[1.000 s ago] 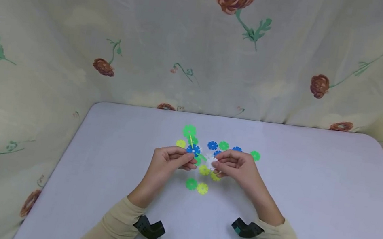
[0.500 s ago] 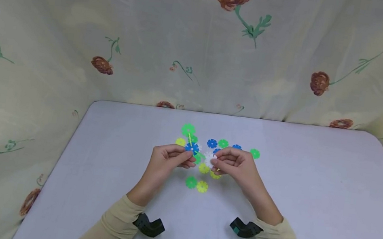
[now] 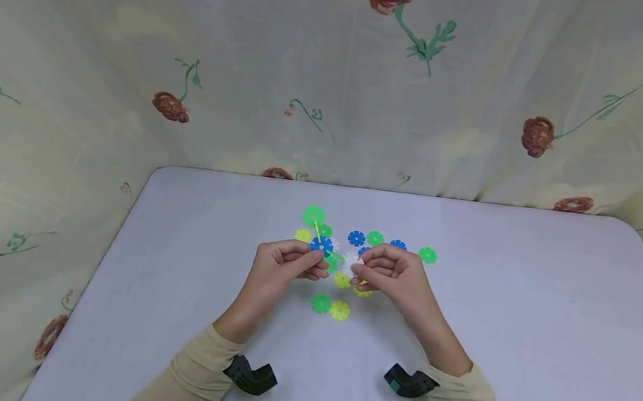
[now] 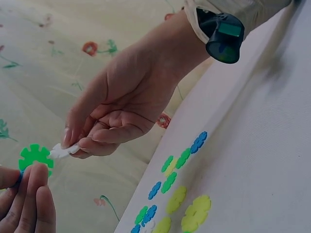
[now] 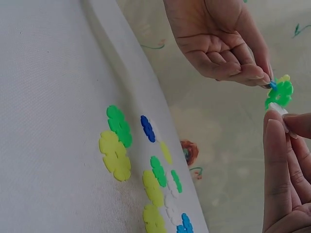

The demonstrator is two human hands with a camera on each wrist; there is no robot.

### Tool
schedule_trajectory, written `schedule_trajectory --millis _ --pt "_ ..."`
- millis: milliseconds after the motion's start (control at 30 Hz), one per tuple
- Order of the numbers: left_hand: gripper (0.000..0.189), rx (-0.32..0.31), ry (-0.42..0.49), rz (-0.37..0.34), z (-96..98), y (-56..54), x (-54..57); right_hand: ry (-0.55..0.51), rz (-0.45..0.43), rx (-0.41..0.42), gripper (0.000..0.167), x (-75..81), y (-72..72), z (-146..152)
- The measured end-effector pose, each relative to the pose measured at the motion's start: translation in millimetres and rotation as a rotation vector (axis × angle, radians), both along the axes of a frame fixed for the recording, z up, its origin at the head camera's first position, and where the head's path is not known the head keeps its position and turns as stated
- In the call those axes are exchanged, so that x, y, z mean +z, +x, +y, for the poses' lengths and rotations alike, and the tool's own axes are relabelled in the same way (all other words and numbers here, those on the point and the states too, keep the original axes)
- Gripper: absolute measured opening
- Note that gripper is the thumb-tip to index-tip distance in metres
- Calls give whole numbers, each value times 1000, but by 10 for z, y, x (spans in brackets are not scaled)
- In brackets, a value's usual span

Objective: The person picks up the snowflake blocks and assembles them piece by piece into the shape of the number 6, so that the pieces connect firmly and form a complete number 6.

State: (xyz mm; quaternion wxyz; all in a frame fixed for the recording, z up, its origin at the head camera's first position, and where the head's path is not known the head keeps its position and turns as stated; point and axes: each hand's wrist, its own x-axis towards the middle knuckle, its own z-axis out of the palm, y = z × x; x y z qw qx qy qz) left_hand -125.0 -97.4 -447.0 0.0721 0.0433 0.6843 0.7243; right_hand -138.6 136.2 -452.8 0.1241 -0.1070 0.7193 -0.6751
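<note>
My left hand [image 3: 287, 266] pinches a blue notched flower-shaped disc [image 3: 321, 246] by its lower edge, above the table. Slotted onto it are a yellow disc [image 3: 318, 230], seen edge-on, with a larger-looking green disc [image 3: 314, 214] at its far end. Another green disc [image 4: 35, 156] stands out from the blue one toward the right hand. My right hand [image 3: 394, 272] pinches a white notched disc [image 4: 63, 151] between thumb and fingertips. In both wrist views the white disc's edge is right at that green disc's rim. Fingers partly hide the blue and white discs.
Several loose discs lie under and beyond the hands, among them a blue disc [image 3: 356, 238] and a green disc [image 3: 427, 255]. Nearer me lie a green disc [image 3: 321, 303] and a yellow disc [image 3: 339, 310]. The white table [image 3: 529, 305] ends at a flowered curtain [image 3: 252, 81].
My right hand has shifted slightly left with the white disc, toward the joined discs. The joined discs in my left hand have tipped slightly left. The head view has drifted a little.
</note>
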Motion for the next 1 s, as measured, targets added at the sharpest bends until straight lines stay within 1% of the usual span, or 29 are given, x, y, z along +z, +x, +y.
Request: schedule_trajectory --millis 367,567,667,1000 --pt "24 -21 3 3 -8 3 -18 23 6 8 22 3 5 -9" --pt "21 -46 -45 26 -38 -14 -10 29 4 5 22 -5 13 -23" --pt "18 -48 -59 43 -50 -19 0 26 5 4 22 -16 14 -39" --pt "18 -58 -114 74 -64 -10 26 11 21 -10 19 -14 36 -83"
